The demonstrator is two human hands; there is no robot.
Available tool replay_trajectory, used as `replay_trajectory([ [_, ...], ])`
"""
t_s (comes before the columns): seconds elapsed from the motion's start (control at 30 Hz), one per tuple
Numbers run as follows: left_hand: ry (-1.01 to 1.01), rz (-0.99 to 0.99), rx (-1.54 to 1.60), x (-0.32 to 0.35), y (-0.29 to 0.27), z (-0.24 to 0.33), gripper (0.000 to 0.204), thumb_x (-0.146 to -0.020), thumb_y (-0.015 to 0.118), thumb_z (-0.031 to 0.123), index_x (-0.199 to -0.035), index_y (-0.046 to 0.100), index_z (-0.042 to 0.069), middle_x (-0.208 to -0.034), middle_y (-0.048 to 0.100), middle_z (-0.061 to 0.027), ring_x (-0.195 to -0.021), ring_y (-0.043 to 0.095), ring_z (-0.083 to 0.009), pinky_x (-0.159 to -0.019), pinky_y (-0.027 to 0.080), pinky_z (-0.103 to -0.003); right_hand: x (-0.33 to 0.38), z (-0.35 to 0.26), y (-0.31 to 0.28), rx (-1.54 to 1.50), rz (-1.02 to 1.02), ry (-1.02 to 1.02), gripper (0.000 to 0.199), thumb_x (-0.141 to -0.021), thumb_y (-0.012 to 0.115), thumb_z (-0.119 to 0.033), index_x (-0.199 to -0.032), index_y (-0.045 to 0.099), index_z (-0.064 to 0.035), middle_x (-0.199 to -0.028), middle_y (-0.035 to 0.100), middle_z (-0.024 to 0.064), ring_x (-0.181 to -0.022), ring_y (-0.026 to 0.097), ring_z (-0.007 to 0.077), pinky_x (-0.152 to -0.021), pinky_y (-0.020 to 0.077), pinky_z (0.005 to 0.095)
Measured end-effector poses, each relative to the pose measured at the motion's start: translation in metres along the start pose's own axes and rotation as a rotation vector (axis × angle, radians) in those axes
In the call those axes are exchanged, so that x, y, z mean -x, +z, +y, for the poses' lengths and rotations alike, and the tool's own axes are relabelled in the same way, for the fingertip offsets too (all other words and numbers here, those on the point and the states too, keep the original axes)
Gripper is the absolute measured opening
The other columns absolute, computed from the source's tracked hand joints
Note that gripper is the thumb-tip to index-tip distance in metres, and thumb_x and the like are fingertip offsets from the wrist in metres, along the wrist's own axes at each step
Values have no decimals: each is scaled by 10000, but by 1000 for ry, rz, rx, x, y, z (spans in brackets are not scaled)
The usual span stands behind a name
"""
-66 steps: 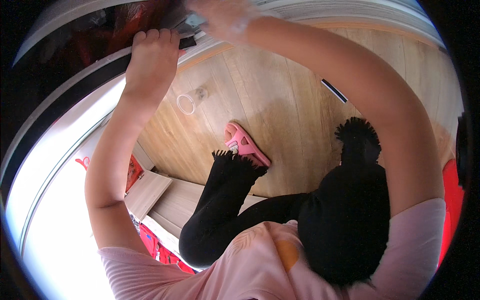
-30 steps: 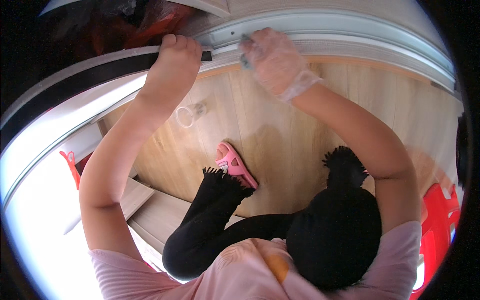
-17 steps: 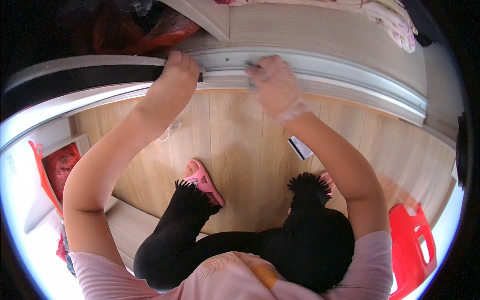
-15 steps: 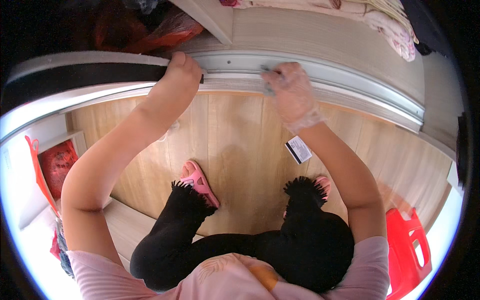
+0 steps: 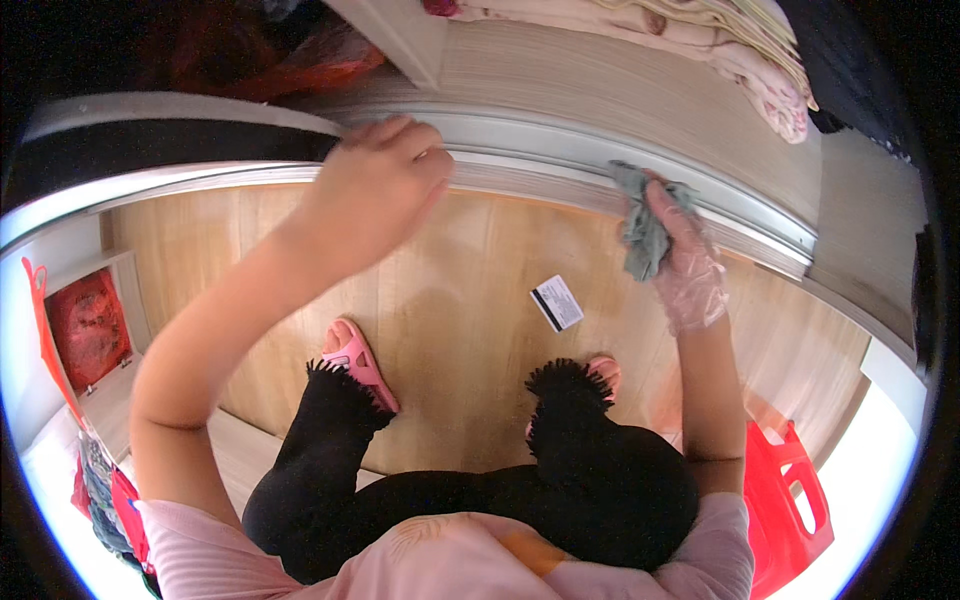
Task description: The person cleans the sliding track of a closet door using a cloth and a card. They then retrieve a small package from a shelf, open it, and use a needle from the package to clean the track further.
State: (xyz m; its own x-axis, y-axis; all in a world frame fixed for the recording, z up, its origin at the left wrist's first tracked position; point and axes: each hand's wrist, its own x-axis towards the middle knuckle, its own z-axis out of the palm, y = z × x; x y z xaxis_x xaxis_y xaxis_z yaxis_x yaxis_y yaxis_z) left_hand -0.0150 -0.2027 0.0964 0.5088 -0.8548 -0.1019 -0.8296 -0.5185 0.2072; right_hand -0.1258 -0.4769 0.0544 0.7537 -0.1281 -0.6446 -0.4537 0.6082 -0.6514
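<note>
My right hand point(image 5: 685, 250), in a clear plastic glove, grips a crumpled grey-green cloth point(image 5: 648, 225). It is over the near side of the pale metal sliding-door track point(image 5: 540, 140); part of the cloth overlaps the track. My bare left hand point(image 5: 385, 175) is beside the end of the dark-edged sliding door point(image 5: 190, 145), above the track. Its fingers are curled in, slightly blurred, with nothing visible in them. Whether the left hand touches the door end cannot be made out.
Behind the track, a wooden cabinet holds folded pale bedding point(image 5: 720, 50) and a dark compartment with a red bag point(image 5: 330, 75). A white card with a black stripe point(image 5: 557, 303) lies on the wooden floor point(image 5: 460, 330) by my pink sandals. A red plastic stool point(image 5: 785, 510) stands at right.
My right hand has moved right along the track with the cloth and turned, showing more of it. My left hand has come off the door's end and shifted right.
</note>
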Motion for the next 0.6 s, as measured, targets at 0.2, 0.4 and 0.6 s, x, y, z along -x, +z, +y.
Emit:
replay_trajectory([
  [0.2, -530, -60, 1358, -13, 51, 64, 270, -862, 581, 157, -1090, 533, 21, -976, 597, -35, -867, 583, -139, -736, 486, -277, 15, 20, 10, -63, -156, 82, 333, -806, 605, -124, -1100, 471, -41, -996, 556, 95, -877, 570, 200, -706, 492, 339],
  [0.4, -710, -3, 1932, -21, 69, 103, 374, -887, 542, 266, -1185, 461, 56, -1100, 550, -49, -1003, 536, -153, -853, 454, -325, 26, 47, 9, 248, -224, -2, 469, -794, 628, -185, -1198, 456, -20, -1096, 529, 133, -979, 558, 225, -833, 458, 331],
  [0.6, -1032, -131, 2400, 16, 120, 97, 309, -923, 433, 317, -1117, 483, 82, -1029, 556, -55, -915, 549, -184, -792, 462, -325, 37, 87, 6, 1227, -366, -842, 453, -802, 597, -222, -1197, 454, -52, -1090, 550, 177, -964, 569, 300, -831, 471, 375],
])
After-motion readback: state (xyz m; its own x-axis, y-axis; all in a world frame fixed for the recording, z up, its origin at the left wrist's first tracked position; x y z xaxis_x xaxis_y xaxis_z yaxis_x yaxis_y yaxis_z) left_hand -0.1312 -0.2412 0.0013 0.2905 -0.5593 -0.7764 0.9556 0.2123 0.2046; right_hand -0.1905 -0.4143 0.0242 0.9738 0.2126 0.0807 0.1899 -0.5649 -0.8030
